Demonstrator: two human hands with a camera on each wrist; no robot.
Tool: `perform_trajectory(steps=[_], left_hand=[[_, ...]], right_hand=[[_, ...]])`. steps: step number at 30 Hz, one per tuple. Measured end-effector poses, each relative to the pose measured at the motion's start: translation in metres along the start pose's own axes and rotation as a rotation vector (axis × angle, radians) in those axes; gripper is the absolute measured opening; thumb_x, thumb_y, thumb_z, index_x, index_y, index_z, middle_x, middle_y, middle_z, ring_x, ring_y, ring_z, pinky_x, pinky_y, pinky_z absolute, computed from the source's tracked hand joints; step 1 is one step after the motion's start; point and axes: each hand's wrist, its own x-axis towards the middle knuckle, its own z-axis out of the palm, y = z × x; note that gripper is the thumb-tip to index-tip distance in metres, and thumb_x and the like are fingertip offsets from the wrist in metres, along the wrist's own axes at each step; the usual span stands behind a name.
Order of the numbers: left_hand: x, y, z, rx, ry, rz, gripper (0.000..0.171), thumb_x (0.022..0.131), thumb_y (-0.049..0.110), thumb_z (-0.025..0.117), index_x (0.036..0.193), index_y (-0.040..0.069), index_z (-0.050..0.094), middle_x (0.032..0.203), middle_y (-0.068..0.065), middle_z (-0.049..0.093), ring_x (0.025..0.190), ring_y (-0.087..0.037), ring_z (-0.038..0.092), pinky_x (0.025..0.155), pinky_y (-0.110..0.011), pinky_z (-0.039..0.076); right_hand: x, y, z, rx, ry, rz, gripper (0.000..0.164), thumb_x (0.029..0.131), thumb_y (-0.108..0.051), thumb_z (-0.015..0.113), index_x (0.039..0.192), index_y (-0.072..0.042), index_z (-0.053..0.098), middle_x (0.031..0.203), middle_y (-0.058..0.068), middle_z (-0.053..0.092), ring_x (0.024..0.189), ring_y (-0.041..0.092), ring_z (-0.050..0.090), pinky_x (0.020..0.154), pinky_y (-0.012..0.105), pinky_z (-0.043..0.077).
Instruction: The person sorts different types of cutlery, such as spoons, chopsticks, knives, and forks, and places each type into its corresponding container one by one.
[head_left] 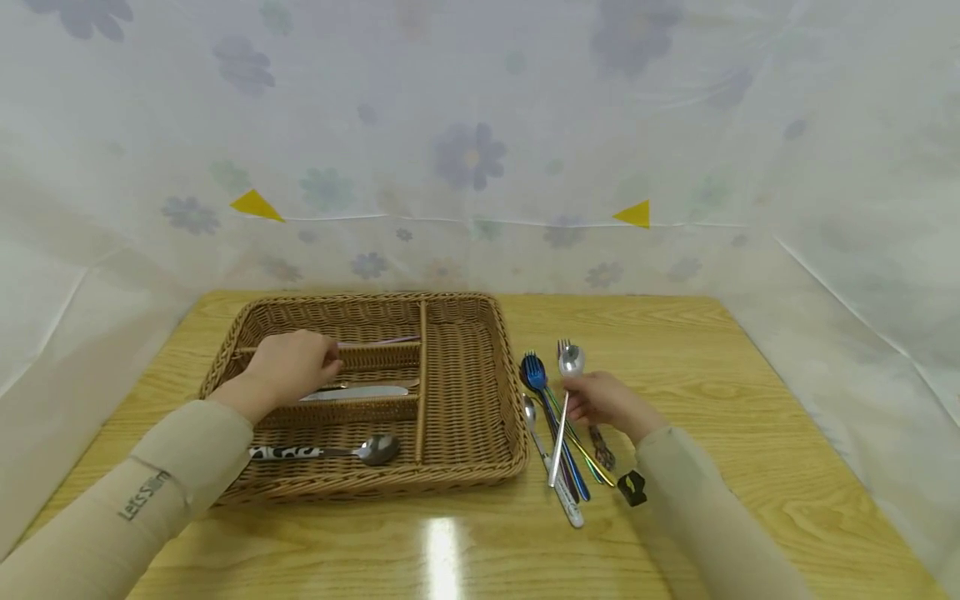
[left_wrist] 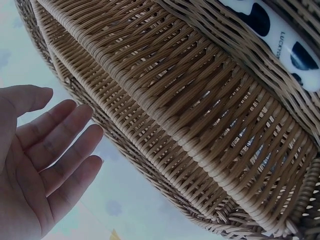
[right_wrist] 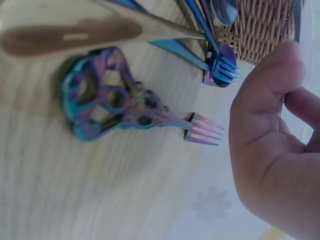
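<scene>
My right hand (head_left: 607, 402) pinches a silver spoon (head_left: 572, 360) by its handle, bowl pointing away, above a pile of cutlery. Under and beside it lie a blue fork (head_left: 534, 371), a spoon with a pale patterned handle (head_left: 566, 500) and a rainbow fork with an openwork handle (right_wrist: 140, 107). My left hand (head_left: 296, 367) hovers over the wicker basket (head_left: 517, 450) and holds nothing; its fingers are loosely bent in the left wrist view. Inside the basket, a knife (head_left: 367, 392) lies in the middle left compartment, and a spoon with a black-and-white handle (head_left: 378, 450) in the front one.
Wicker dividers (head_left: 422, 375) split the basket into three left compartments and one long right one. A thin purple piece (head_left: 390, 340) shows in the back compartment. The wooden table (head_left: 337, 550) meets a flowered curtain (head_left: 472, 158) behind, bearing two yellow triangles.
</scene>
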Motion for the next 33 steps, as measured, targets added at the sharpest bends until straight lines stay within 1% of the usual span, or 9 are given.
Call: perform_trajectory(steps=[3,6,8,10,15,22,27,30,33], left_hand=[[0.000,0.001,0.000,-0.001,0.004,0.003,0.021,0.095,0.021,0.052,0.098,0.008,0.068,0.076,-0.002,0.066,0.056,-0.011,0.055,0.048,-0.031,0.045],[0.002,0.002,0.001,0.003,0.007,0.007,0.022,0.095,0.022,0.053,0.101,0.008,0.069,0.084,-0.005,0.068,0.062,-0.013,0.060,0.053,-0.037,0.051],[0.002,0.002,0.001,0.005,0.007,0.008,0.022,0.094,0.022,0.053,0.101,0.008,0.069,0.085,-0.005,0.069,0.064,-0.014,0.061,0.056,-0.040,0.052],[0.002,0.003,0.001,0.004,0.004,0.008,0.022,0.094,0.022,0.053,0.101,0.008,0.069,0.085,-0.005,0.069,0.064,-0.014,0.061,0.057,-0.040,0.052],[0.002,0.004,0.001,-0.004,0.005,0.009,0.022,0.094,0.021,0.053,0.101,0.007,0.068,0.084,-0.005,0.068,0.063,-0.014,0.060,0.055,-0.039,0.051],[0.001,0.005,0.001,-0.005,0.007,0.016,0.020,0.094,0.021,0.053,0.095,0.007,0.067,0.077,-0.003,0.066,0.057,-0.011,0.056,0.050,-0.034,0.048],[0.001,0.006,0.003,-0.006,0.013,0.029,0.021,0.094,0.020,0.053,0.098,0.006,0.068,0.076,-0.002,0.066,0.055,-0.010,0.055,0.049,-0.032,0.047],[0.001,0.007,0.003,-0.016,0.012,0.033,0.022,0.094,0.020,0.053,0.099,0.006,0.069,0.075,-0.002,0.066,0.054,-0.010,0.055,0.047,-0.031,0.045],[0.003,0.010,0.002,-0.030,0.009,0.039,0.022,0.094,0.021,0.054,0.100,0.006,0.069,0.074,-0.001,0.066,0.055,-0.010,0.055,0.047,-0.030,0.044]], right_hand=[[-0.001,0.003,-0.004,0.065,-0.035,-0.002,0.026,0.098,-0.020,0.041,0.079,-0.007,0.053,0.058,-0.006,0.054,0.053,0.004,0.054,0.054,0.020,0.045],[-0.001,0.005,-0.007,0.110,-0.063,0.001,0.028,0.098,-0.020,0.040,0.075,-0.010,0.052,0.059,-0.006,0.054,0.054,0.005,0.054,0.056,0.020,0.045],[-0.001,0.006,-0.008,0.129,-0.063,0.005,0.028,0.099,-0.020,0.040,0.075,-0.010,0.052,0.060,-0.005,0.054,0.055,0.005,0.055,0.057,0.020,0.047],[-0.001,0.006,-0.010,0.140,-0.058,0.002,0.027,0.099,-0.021,0.039,0.079,-0.009,0.052,0.061,-0.005,0.054,0.056,0.006,0.056,0.059,0.020,0.048],[-0.002,0.006,-0.010,0.175,-0.050,0.002,0.025,0.100,-0.023,0.038,0.085,-0.007,0.051,0.064,-0.004,0.056,0.059,0.006,0.056,0.062,0.020,0.050],[-0.003,0.007,-0.011,0.227,-0.046,0.012,0.025,0.100,-0.021,0.036,0.085,-0.007,0.051,0.065,-0.004,0.057,0.060,0.006,0.056,0.062,0.019,0.050],[-0.004,0.007,-0.011,0.250,-0.051,0.012,0.027,0.100,-0.021,0.035,0.083,-0.009,0.053,0.064,-0.005,0.058,0.059,0.006,0.056,0.061,0.019,0.049],[-0.004,0.005,-0.011,0.296,-0.061,0.004,0.031,0.101,-0.021,0.034,0.079,-0.012,0.055,0.063,-0.006,0.059,0.059,0.005,0.057,0.061,0.018,0.050],[-0.006,0.001,-0.009,0.371,-0.075,-0.011,0.036,0.102,-0.021,0.032,0.076,-0.015,0.056,0.063,-0.006,0.059,0.060,0.005,0.060,0.062,0.018,0.051]])
